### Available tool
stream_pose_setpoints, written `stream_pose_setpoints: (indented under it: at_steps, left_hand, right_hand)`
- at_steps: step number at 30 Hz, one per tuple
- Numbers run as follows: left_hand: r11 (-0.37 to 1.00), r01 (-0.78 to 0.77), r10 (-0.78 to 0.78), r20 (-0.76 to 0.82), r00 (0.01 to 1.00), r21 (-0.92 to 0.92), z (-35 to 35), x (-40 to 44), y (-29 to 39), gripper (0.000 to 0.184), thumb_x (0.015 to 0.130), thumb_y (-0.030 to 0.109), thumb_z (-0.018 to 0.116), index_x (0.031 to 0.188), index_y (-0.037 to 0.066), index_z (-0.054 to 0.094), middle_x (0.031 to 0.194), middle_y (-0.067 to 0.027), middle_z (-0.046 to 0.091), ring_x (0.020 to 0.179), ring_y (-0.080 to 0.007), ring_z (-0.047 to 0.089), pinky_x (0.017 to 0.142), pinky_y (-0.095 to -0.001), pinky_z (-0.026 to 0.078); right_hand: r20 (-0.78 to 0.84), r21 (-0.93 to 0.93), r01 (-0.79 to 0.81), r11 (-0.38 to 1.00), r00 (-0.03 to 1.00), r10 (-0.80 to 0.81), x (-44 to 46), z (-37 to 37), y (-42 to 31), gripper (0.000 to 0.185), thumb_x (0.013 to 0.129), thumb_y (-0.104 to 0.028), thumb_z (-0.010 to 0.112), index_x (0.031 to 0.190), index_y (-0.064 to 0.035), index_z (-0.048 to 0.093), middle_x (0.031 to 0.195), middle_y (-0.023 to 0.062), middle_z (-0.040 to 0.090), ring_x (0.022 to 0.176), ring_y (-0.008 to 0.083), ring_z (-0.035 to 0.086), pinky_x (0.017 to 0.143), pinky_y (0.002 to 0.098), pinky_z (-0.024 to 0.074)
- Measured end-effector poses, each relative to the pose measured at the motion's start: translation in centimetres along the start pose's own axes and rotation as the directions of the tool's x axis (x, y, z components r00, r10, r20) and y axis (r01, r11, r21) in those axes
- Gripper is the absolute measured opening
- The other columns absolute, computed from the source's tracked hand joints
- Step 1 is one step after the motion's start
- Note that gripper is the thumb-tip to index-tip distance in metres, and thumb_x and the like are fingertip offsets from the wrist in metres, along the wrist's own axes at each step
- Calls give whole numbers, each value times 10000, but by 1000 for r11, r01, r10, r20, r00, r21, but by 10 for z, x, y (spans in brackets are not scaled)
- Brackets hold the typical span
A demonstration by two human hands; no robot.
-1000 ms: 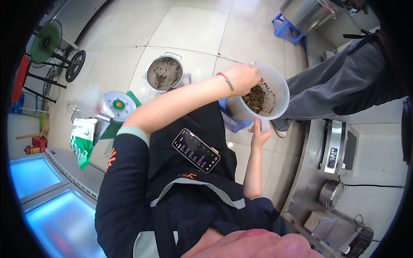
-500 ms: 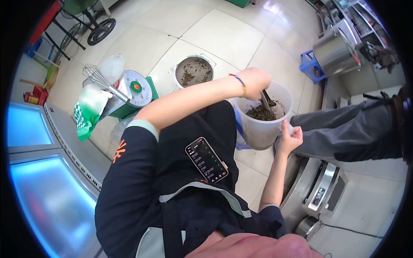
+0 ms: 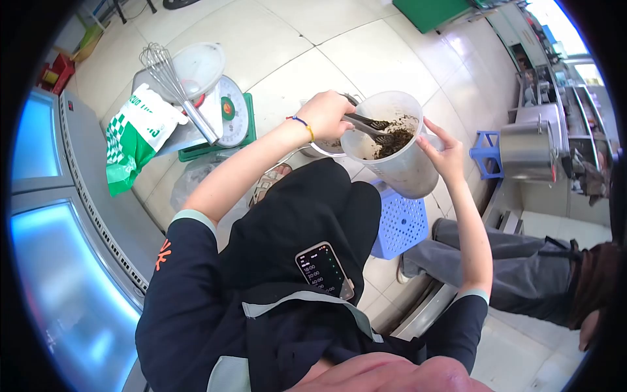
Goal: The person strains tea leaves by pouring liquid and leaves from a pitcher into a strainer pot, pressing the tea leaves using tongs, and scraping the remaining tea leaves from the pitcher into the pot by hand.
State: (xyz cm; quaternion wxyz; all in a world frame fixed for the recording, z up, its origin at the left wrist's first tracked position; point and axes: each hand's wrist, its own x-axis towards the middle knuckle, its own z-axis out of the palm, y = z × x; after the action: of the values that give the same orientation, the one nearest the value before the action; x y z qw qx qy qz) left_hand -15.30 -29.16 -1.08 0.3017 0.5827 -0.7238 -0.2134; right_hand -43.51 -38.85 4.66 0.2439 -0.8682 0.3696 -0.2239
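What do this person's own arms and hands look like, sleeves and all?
Both dark sleeves are short, ending near the elbow in pale grey-green cuffs. The left one bears an orange mark. The left hand is ungloved, with a thin blue-and-yellow band at its wrist. The right hand is ungloved too; no band shows there.
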Motion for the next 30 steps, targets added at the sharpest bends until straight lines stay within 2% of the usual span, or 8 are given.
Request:
stream_pose_setpoints:
  at_steps: [4,7,10,13,18,21,25,30]
  left_hand:
    - [993,119,-118,-76,990,2,15,-13,-39,289,706,184,677,959,44,665,747,-166,636,733,-322,618,673,-387,485]
    - [987,159,-158,-107,982,1,23,-23,-57,301,713,197,672,972,44,660,765,-167,640,751,-322,619,688,-385,486]
    - [981,191,-194,-125,973,-30,26,-35,-68,304,717,205,670,974,42,657,786,-168,643,758,-321,620,696,-380,489]
    - [971,206,-226,-180,958,-121,25,-47,-79,270,722,205,661,946,54,663,787,-157,645,745,-318,619,688,-386,489]
    - [943,272,-314,-241,918,-193,27,-69,-84,210,735,198,638,912,90,669,760,-140,642,706,-317,617,668,-405,482]
    - [922,328,-380,-311,871,-207,31,-86,-88,238,744,191,653,938,55,669,805,-155,648,691,-313,627,627,-351,497]
    - [884,435,-467,-245,850,-173,46,-101,-98,239,743,202,649,951,85,667,801,-144,647,709,-316,621,634,-376,493]
    - [878,477,-475,-183,861,-39,60,-100,-102,310,702,234,683,983,106,659,816,-129,652,742,-307,622,677,-394,494]
  right_hand:
    - [181,-152,105,983,981,-76,39,16,5,402,747,-281,738,1079,-73,653,973,188,655,862,227,669,785,296,501]
    - [286,-197,135,971,955,-75,60,26,8,409,742,-323,733,1082,-110,656,861,196,662,755,281,668,724,319,513]
    - [367,-360,77,930,928,65,73,32,5,408,739,-367,722,1076,-145,662,744,174,654,649,318,639,667,356,513]
    - [371,-342,109,933,928,27,79,38,2,431,735,-422,708,1080,-168,661,664,151,635,590,321,613,640,373,509]
    - [433,-501,142,854,895,105,91,44,-12,461,735,-469,689,1092,-179,653,645,145,629,585,327,610,654,384,509]
    - [446,-527,146,837,886,126,93,48,-19,462,742,-484,676,1093,-185,653,646,161,625,610,333,618,672,393,506]
    - [434,-438,97,894,893,116,94,51,-11,464,752,-506,655,1098,-198,652,650,178,620,645,336,626,676,400,503]
    - [430,-517,40,855,876,219,98,53,-14,471,752,-510,653,1100,-193,651,693,193,631,688,335,634,689,396,504]
